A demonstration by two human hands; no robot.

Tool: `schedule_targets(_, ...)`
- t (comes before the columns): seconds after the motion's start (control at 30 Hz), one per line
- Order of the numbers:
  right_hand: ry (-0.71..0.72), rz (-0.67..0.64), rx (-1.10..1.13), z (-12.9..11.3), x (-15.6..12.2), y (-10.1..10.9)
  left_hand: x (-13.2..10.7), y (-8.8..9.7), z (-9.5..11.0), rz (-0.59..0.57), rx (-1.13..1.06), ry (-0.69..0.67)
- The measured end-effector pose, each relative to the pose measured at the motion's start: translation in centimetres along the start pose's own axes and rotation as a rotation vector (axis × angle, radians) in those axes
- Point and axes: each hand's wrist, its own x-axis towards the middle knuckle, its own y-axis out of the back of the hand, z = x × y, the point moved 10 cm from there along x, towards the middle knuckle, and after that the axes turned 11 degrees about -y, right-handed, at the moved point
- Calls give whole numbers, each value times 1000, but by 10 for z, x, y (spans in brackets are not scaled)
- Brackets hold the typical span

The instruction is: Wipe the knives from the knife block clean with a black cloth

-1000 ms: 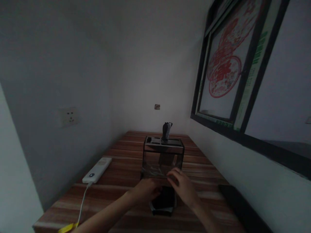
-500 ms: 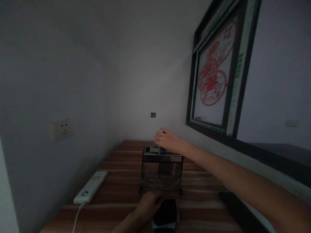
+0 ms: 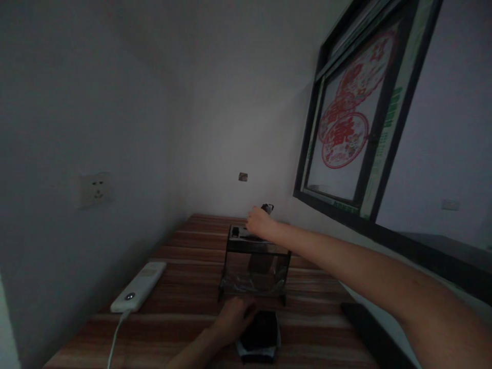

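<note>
Reddish-brown streaked wood covers the tabletop [image 3: 184,292], and a see-through box [image 3: 253,271] with a dark frame stands on it, about midway between the left and right edges and short of the far edge. On the box's shiny top, the right hand [image 3: 259,223] lies with its fingers curled, just beside an upright black-and-grey thing [image 3: 268,207] whose upper end shows past the knuckles; whether the fingers grip anything is hidden. Nearer the person, in front of the box, a black bundle [image 3: 261,330] with a pale grey rim lies flat on the tabletop. Bent over its left side is the left hand [image 3: 234,320], knuckles up; it is too dark to tell if the fingertips pinch the bundle or only rest by it. Along the tabletop's left edge lies a white block [image 3: 140,287] with a round dark button, and a white cord [image 3: 114,341] runs from its near end. By the right edge sits a long black slab [image 3: 372,333]. Above that edge, a dark-framed window [image 3: 346,123] carries round red designs; a socket [image 3: 95,188] is set in the left wall.
</note>
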Motion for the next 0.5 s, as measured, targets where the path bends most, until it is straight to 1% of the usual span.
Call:
schedule_targets(0.13, -43, -48, -86, -4, 3, -18, 0, -1, 0, 8, -6, -8)
schedule_targets(0.23, -40, -35, -125, -5, -1, -23, 1, -2, 1, 11, -2, -28)
schedule_targets(0.33, -9, 0, -137, -4, -5, -23, 1, -2, 1, 15, 16, -32)
schedule_targets(0.5, 29, 84, -133, 7, -5, -13, 1, -4, -1, -3, 22, -14)
